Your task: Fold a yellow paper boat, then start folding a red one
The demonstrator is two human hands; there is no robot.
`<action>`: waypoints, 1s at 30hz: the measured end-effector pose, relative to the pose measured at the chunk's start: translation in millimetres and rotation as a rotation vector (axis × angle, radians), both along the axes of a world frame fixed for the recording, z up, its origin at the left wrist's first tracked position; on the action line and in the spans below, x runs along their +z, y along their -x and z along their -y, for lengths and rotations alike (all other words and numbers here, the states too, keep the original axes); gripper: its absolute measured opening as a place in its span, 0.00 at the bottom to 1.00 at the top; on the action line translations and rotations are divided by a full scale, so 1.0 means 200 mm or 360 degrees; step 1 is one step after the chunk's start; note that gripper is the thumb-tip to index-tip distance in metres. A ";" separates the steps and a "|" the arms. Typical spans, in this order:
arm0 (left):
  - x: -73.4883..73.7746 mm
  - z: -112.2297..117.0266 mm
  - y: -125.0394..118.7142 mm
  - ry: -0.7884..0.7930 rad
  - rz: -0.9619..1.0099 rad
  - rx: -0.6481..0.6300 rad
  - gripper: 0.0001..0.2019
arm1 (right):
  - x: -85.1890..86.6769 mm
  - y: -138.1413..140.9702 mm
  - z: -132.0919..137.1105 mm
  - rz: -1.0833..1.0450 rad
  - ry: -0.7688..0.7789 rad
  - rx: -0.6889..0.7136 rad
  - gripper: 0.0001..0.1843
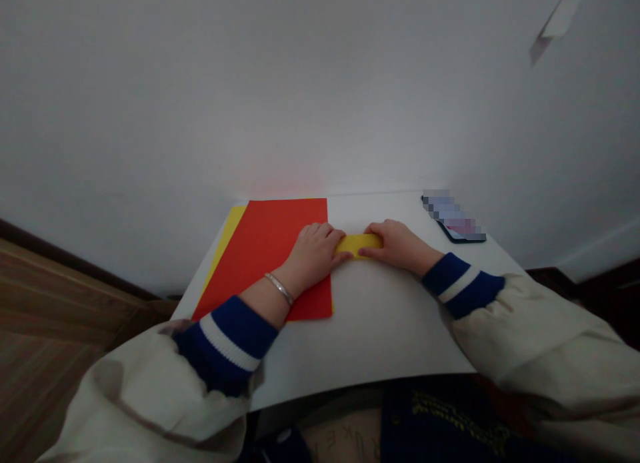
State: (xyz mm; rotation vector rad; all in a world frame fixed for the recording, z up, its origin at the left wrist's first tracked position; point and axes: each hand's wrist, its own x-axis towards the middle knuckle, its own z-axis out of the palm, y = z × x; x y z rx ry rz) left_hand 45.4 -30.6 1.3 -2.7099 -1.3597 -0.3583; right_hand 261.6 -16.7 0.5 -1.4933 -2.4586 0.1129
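A small folded strip of yellow paper point(356, 245) spans the gap between my two hands, just above or on the white table. My left hand point(316, 251) pinches its left end, fingers on the far edge and thumb on the near one. At the other end my right hand point(395, 244) grips the strip the same way. Under my left hand and forearm lies a red sheet of paper point(270, 249), with a yellow sheet point(226, 239) showing beneath its left side. The ends of the strip are partly covered by my fingers.
The white table point(380, 329) stands against a pale wall point(320, 89). A phone point(457, 219), its screen blurred out, lies at the table's back right. Wooden furniture point(55, 303) is at the left. A paper piece point(563, 16) hangs on the wall at upper right.
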 end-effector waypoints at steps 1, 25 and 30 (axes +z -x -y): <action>0.00 0.00 0.00 0.0014 0.0010 0.0005 0.21 | 0.00 0.00 0.00 -0.0009 0.0006 0.0004 0.25; 0.00 -0.01 -0.01 0.0168 0.0214 0.0136 0.20 | 0.02 0.03 0.02 -0.0043 0.0047 0.0020 0.29; 0.01 -0.02 0.02 0.0097 0.0337 0.0010 0.19 | 0.04 0.02 0.02 -0.0246 0.0022 0.0125 0.21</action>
